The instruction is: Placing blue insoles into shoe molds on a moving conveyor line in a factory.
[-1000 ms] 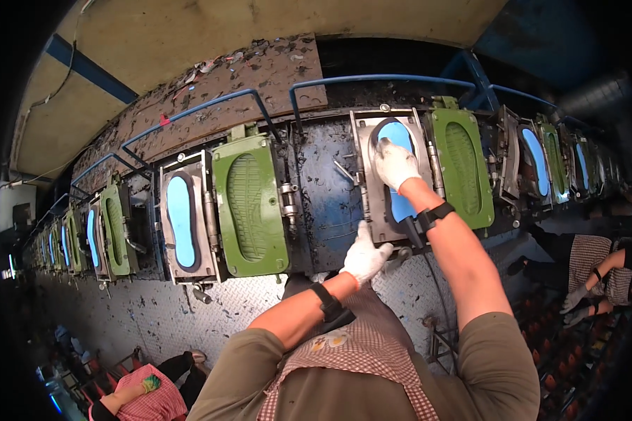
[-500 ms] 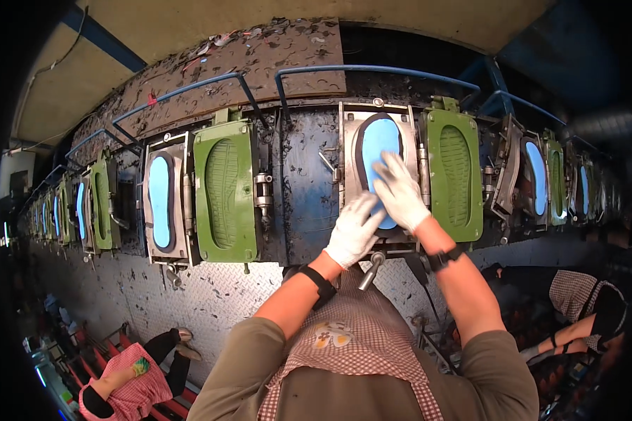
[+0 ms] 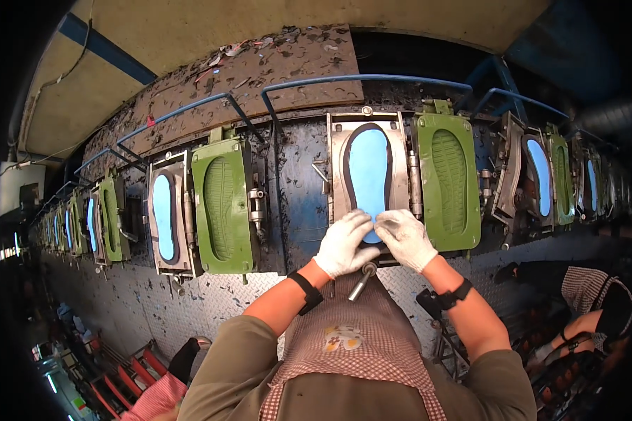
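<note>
Here, we are working at the heel end of a blue shoe sole (image 3: 370, 165), which is lying under our fingertips and reaching away beyond both grips, set in a metal mould plate (image 3: 400, 196) with a dark border (image 3: 347, 165) showing around it. Our white-gloved left grip (image 3: 342, 245) is resting with its fingers bent together at that end, its thumb standing apart; our right grip (image 3: 406, 241) is curling in just beside it. We cannot tell whether either is pinching the edge, since the gloved fingers are hiding it.

To do this well, we should be pressing evenly from both sides, keeping the blue inside its border and not creasing it. We should also be minding the lever handle (image 3: 359, 285) jutting just below the grips, and the green mould half (image 3: 448, 184) standing open right of the right grip.
</note>
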`<action>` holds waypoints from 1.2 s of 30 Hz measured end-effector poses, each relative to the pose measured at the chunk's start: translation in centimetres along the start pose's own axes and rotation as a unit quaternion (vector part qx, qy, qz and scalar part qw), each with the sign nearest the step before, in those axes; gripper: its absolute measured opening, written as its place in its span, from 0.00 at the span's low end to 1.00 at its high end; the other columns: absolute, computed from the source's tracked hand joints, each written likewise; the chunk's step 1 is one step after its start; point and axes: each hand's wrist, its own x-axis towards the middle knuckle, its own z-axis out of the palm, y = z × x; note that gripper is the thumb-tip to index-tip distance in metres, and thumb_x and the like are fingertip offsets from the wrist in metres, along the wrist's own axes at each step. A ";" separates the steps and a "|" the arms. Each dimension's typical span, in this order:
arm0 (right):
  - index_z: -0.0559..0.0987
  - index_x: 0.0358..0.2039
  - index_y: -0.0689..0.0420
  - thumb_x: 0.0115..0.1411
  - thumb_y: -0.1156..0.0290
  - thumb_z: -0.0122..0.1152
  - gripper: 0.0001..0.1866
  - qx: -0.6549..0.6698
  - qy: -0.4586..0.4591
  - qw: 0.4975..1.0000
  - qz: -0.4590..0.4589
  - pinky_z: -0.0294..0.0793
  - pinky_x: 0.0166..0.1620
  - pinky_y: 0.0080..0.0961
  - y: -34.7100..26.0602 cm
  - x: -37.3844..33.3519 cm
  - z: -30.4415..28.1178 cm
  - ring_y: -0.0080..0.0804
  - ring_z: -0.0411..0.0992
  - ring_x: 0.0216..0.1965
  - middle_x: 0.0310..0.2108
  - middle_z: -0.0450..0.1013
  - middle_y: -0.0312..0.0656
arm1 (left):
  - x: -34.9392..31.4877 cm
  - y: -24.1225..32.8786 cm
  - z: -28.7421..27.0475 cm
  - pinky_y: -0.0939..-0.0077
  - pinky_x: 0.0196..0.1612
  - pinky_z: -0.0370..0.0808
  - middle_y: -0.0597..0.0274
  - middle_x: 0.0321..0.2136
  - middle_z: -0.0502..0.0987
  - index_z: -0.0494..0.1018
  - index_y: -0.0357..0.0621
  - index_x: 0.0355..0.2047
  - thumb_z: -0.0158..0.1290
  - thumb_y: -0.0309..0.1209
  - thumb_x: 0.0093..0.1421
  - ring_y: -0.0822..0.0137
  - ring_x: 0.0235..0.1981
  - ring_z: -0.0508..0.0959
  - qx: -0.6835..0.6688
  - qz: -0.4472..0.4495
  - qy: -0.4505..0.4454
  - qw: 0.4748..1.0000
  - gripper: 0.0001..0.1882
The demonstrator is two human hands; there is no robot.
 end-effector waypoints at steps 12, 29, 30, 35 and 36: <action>0.71 0.55 0.59 0.57 0.58 0.57 0.27 -0.294 0.149 0.943 -0.039 0.58 0.64 0.49 0.4 13.4 4.7 0.57 0.57 0.63 0.59 0.63 0.56 | -1.2 -1.6 2.2 0.63 0.52 0.73 0.53 0.45 0.75 0.74 0.39 0.46 0.62 0.29 0.47 0.52 0.49 0.75 0.044 0.062 -0.003 0.997 0.23; 0.64 0.63 0.60 0.64 0.50 0.47 0.34 0.064 0.134 0.981 0.121 0.50 0.68 0.37 2.1 12.9 -0.2 0.49 0.53 0.68 0.67 0.54 0.56 | 2.2 -2.2 0.9 0.54 0.60 0.65 0.54 0.49 0.72 0.75 0.42 0.37 0.59 0.32 0.47 0.53 0.56 0.69 0.072 0.167 -0.152 0.971 0.16; 0.65 0.62 0.61 0.64 0.51 0.47 0.32 0.090 0.147 0.984 0.034 0.52 0.67 0.35 1.1 10.3 -1.7 0.49 0.54 0.67 0.65 0.57 0.56 | 3.6 -2.7 0.1 0.51 0.62 0.63 0.52 0.50 0.71 0.75 0.42 0.36 0.58 0.32 0.46 0.52 0.58 0.68 0.110 0.227 -0.181 0.950 0.15; 0.72 0.53 0.64 0.67 0.61 0.53 0.22 0.182 -0.048 0.923 0.337 0.74 0.51 0.35 -0.4 -11.6 3.1 0.37 0.76 0.42 0.44 0.76 0.51 | 8.0 -4.7 -0.3 0.43 0.68 0.50 0.53 0.62 0.63 0.68 0.44 0.53 0.62 0.47 0.50 0.51 0.67 0.58 0.015 0.232 -0.359 0.904 0.33; 0.72 0.53 0.64 0.67 0.64 0.54 0.20 0.519 0.031 0.726 0.450 0.74 0.50 0.36 -2.0 -13.8 6.7 0.38 0.76 0.43 0.42 0.77 0.49 | 8.0 -4.2 0.1 0.43 0.68 0.50 0.53 0.63 0.62 0.67 0.45 0.55 0.61 0.48 0.50 0.51 0.67 0.58 0.000 0.224 -0.341 0.913 0.35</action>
